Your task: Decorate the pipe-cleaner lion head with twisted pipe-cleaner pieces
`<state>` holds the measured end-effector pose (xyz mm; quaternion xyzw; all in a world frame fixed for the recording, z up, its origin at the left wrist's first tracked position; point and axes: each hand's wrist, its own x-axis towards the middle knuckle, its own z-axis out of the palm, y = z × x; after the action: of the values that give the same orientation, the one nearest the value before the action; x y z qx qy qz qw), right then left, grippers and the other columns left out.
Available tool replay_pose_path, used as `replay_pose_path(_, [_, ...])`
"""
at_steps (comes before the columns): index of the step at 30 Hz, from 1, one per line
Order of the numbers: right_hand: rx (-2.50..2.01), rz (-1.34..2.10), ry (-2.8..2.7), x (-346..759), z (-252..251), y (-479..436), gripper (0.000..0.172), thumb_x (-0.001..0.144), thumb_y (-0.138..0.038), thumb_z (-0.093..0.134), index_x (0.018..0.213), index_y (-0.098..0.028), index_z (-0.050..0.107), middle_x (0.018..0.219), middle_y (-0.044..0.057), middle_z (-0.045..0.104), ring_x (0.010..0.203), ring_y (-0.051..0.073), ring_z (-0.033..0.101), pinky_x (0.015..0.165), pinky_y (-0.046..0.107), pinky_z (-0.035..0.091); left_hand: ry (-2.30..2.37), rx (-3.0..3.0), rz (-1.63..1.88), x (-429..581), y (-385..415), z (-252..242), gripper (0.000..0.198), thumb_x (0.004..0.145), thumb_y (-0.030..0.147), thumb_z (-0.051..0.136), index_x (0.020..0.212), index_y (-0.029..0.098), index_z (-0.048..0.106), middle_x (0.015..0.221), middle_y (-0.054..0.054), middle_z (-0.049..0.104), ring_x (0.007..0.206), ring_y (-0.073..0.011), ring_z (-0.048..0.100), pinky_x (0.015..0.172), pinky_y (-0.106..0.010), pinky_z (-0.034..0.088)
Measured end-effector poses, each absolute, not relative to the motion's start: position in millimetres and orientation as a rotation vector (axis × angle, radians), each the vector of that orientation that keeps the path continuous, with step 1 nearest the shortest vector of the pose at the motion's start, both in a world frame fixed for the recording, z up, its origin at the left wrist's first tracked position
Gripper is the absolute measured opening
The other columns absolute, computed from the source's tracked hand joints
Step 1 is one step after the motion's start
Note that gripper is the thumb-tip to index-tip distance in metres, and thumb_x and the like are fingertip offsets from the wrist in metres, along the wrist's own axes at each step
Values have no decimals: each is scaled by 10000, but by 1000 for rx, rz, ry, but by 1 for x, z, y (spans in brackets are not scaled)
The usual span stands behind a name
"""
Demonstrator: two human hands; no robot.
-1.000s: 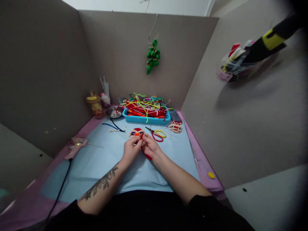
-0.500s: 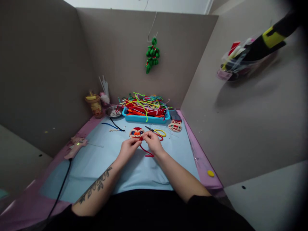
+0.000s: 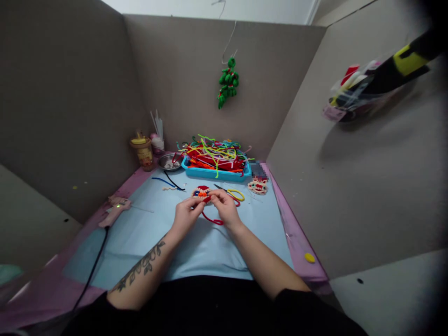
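Between the fingertips of both hands is a red pipe cleaner [image 3: 212, 220], its free end curving down below them. My left hand [image 3: 188, 213] pinches it from the left, and my right hand [image 3: 227, 208] pinches it from the right, the fingertips close together. Just behind the fingers lies a lion-like face of pipe cleaners [image 3: 201, 190] in red, cream, blue and orange, its lower part covered by the hands. Scissors [image 3: 235, 194] with yellow and red handles rest beyond my right hand, partly hidden by it.
A blue tray [image 3: 217, 174] heaped with coloured pipe cleaners stands at the back, beside a metal bowl [image 3: 171, 162] and a drink cup [image 3: 143, 154]. At left lies a pink glue gun [image 3: 115, 211] with a cord. A second pipe-cleaner face [image 3: 258, 186] lies at right.
The hands have drawn slightly apart, with more red showing between the fingertips. The pipe cleaner's hanging end has shifted up and curled. The whole view has moved a little.
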<state>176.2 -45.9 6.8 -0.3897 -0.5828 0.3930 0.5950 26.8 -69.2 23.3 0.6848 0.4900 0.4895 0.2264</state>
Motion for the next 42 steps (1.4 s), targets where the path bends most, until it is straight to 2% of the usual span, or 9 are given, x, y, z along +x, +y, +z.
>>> replay_pose_path(2, [-897, 700, -1582, 183, 14, -49, 252, 796, -315, 653, 1037, -253, 691, 1099, 68, 628, 992, 218, 560, 864, 370, 458, 1343, 2084, 1295, 21, -68, 25, 164, 814, 224, 570, 864, 194, 724, 851, -60, 730, 778, -177, 660, 752, -287, 516])
replay_pose_path(4, [-871, 500, -1792, 188, 18, -52, 291, 807, -253, 649, 1093, -292, 686, 1091, 56, 654, 1050, 234, 542, 946, 421, 417, 1323, 2279, 1194, 16, -67, 25, 178, 834, 194, 541, 889, 202, 710, 857, -61, 714, 792, -166, 652, 772, -277, 511])
replay_pose_path(10, [-840, 384, -1978, 183, 11, -50, 272, 841, -184, 591, 1065, -288, 706, 923, 49, 726, 873, 229, 583, 843, 404, 475, 1459, 2612, 827, 14, -70, 25, 176, 859, 159, 524, 958, 190, 666, 934, -97, 669, 846, -205, 632, 762, -298, 501])
replay_pose_path(16, [-873, 438, -1906, 182, 9, -50, 196, 818, -142, 606, 913, -259, 732, 892, 40, 732, 878, 222, 602, 854, 392, 462, 1427, 2482, 948, 16, -70, 21, 200, 875, 156, 499, 998, 187, 653, 932, -80, 668, 857, -190, 633, 798, -305, 505])
replay_pose_path(24, [-972, 872, -1542, 181, 10, -43, 38, 726, -227, 684, 708, -200, 705, 780, 31, 677, 796, 192, 603, 794, 341, 452, 1352, 2232, 1157, 20, -69, 21, 131, 846, 229, 571, 881, 186, 690, 870, -62, 713, 794, -181, 656, 765, -296, 515])
replay_pose_path(28, [-868, 1327, -1082, 176, 5, -40, 169, 619, -295, 787, 650, -171, 676, 662, 4, 650, 653, 147, 567, 685, 286, 443, 1341, 2052, 1264, 26, -69, 19, 148, 829, 255, 599, 883, 175, 711, 882, -66, 732, 778, -178, 668, 700, -272, 522])
replay_pose_path(32, [-804, 1483, -873, 170, -3, -38, 273, 584, -360, 817, 645, -168, 633, 568, -23, 603, 525, 104, 504, 564, 242, 410, 1340, 1959, 1334, 32, -68, 12, 151, 812, 239, 620, 891, 179, 734, 867, -64, 742, 775, -181, 675, 717, -281, 526])
replay_pose_path(37, [-703, 1590, -724, 164, -10, -34, 288, 587, -325, 824, 655, -184, 582, 629, -4, 634, 587, 131, 579, 598, 261, 468, 1335, 1899, 1362, 36, -66, 7, 176, 797, 222, 636, 932, 194, 744, 891, -66, 742, 786, -191, 668, 762, -307, 516])
replay_pose_path(42, [-620, 1666, -648, 160, -11, -36, 266, 641, -272, 794, 644, -196, 539, 650, -6, 641, 632, 142, 613, 647, 272, 504, 1331, 1732, 1322, 42, -68, 9, 174, 808, 250, 603, 885, 166, 734, 841, -59, 729, 750, -180, 635, 719, -287, 473])
